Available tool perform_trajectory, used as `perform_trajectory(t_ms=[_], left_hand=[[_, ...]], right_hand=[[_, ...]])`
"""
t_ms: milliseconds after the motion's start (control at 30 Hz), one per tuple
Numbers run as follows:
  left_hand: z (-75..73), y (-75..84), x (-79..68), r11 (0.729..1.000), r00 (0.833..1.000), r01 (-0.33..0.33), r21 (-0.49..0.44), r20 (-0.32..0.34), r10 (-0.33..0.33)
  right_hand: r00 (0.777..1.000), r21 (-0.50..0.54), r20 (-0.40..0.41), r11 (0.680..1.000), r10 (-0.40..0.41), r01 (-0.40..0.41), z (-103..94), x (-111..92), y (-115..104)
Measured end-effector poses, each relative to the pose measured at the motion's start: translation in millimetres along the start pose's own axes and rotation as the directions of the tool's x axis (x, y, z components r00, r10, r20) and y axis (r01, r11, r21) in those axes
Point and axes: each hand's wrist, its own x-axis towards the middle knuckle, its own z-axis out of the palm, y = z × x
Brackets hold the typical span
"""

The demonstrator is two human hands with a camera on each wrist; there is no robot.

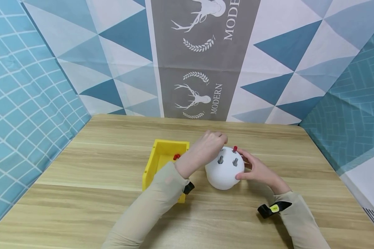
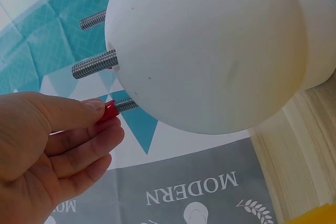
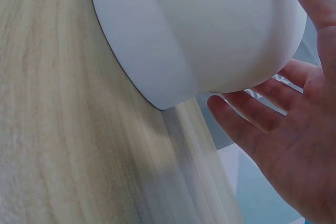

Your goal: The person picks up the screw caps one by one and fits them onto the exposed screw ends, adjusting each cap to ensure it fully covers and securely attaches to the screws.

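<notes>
A patterned cloth [image 1: 193, 58] hangs beyond both hands, and below it the wood-grain tabletop [image 1: 90, 173] spreads out to either side of them. The yellow tray [image 1: 166, 149] sits to the left of the left hand, partly covered by that forearm. The white dome [image 1: 222, 176] stands on the tabletop just left of the right hand, with its studded top next to the left hand's fingertips. The right hand [image 1: 258, 170] is spread against the dome's side, thumb nearer the wearer and fingers apart behind, seemingly to steady it. The left hand [image 1: 205, 147] reaches over the top, thumb and finger pinching a red cap [image 2: 107, 112] at the tip of a threaded bolt [image 2: 126, 104]; how far on it sits, I cannot tell. Two bare bolts [image 1: 220, 160] [image 1: 235, 162] rise closer to the wearer than that pinch. To the right of the left hand's fingertips, a capped bolt's red top [image 1: 235, 149] shows. So one bolt looks done, one is seemingly under way, and two appear left; red material [image 1: 176, 157] remains in the tray beside the left forearm.
</notes>
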Motion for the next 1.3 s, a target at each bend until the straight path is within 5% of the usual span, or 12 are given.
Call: perform_trajectory(t_ms=[1300], left_hand=[[7.7,1.8,-2.8,0.996,0.998,-0.064,0.069,-0.021,0.066]], right_hand=[[1.000,-0.004,-0.001,1.000,0.002,-0.002,0.1,-1.4,-1.9]])
